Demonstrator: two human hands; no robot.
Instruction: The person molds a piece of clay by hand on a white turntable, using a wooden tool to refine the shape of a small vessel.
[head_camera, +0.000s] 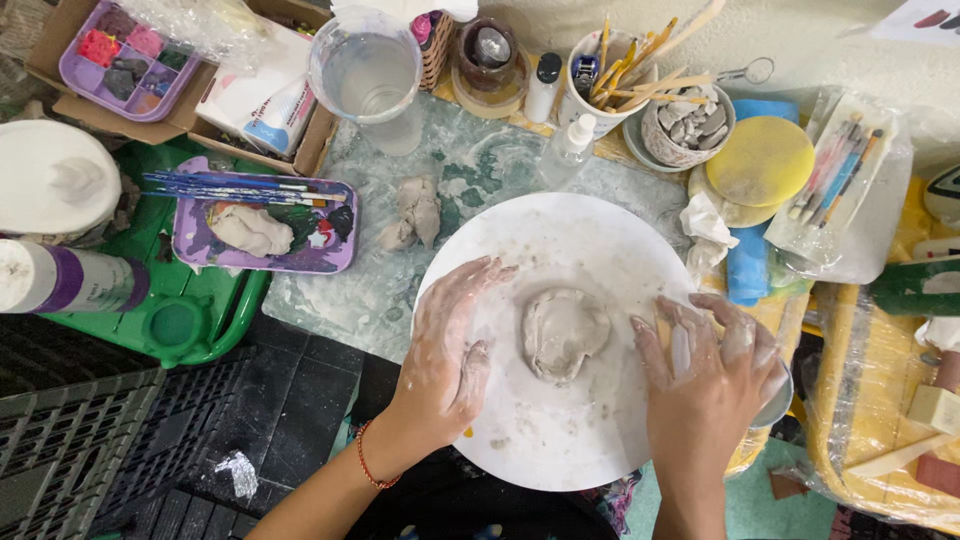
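Cluttered craft table (400, 290), round white board (560, 440)

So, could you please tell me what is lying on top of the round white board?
A flattened lump of grey clay lies at the centre of the round white board. The left hand rests on it; the right hand covers its right edge, hiding what lies beneath.

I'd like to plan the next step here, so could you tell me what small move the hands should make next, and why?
Probably bring both hands inward onto the clay. The left hand and right hand rest flat on the white disc, either side of the flattened lump, neither touching it.
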